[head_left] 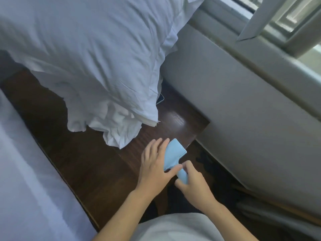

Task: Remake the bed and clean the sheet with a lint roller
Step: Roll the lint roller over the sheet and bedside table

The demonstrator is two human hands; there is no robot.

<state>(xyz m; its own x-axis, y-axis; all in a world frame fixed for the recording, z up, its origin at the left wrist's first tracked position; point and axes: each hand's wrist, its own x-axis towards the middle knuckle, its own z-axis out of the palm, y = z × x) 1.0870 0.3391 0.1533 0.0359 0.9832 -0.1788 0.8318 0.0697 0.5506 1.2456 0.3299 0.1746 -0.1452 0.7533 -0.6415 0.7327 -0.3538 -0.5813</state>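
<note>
The right hand (pixel 192 181) gripped the lint roller (pixel 175 153) by its handle; the left hand (pixel 156 162) lay open along its cover. Bedding (pixel 90 66) remained heaped beyond both hands; rolling apparently not begun.

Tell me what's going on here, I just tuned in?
A person holds a light blue lint roller over a dark wooden surface. The right hand grips its handle, and the left hand rests on its covered head with the thumb at the neck. White bedding is heaped just beyond. The roller isn't touching any sheet yet.
</note>
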